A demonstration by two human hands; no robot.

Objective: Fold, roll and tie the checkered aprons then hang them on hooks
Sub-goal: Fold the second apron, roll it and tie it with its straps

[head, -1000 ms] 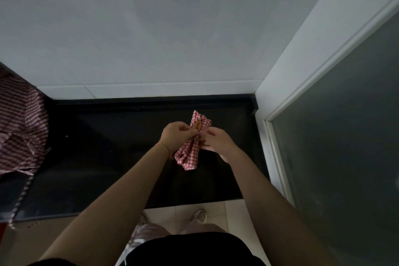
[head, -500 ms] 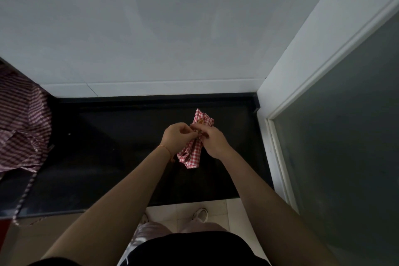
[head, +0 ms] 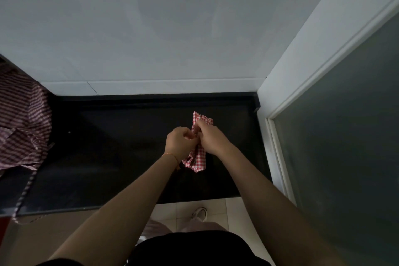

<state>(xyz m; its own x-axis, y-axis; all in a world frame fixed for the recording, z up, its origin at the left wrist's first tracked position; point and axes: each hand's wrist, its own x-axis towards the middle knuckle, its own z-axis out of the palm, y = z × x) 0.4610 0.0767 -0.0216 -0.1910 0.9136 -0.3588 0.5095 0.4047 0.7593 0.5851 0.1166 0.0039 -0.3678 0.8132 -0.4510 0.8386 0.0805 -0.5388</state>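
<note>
My fingertips are hidden where my two hands meet, so the tie itself is hard to make out; I cannot tell whether a knot sits between them. My left hand (head: 180, 143) is clenched, its grip pinching at the middle of the rolled apron (head: 197, 160). My right hand (head: 210, 136) closes its grip around the roll from the other side, its knuckles covering the roll's mid part. Only the two ends of the roll show: the far end pokes out beyond my right hand, and the near end hangs below both hands. I hold the roll up over the dark bench (head: 108, 157), toward its right edge, apart from its surface as far as I can tell. A second apron (head: 21, 125) lies bunched at the bench's left edge, partly cut off by the frame, with a strap (head: 24, 192) trailing over the front edge.
</note>
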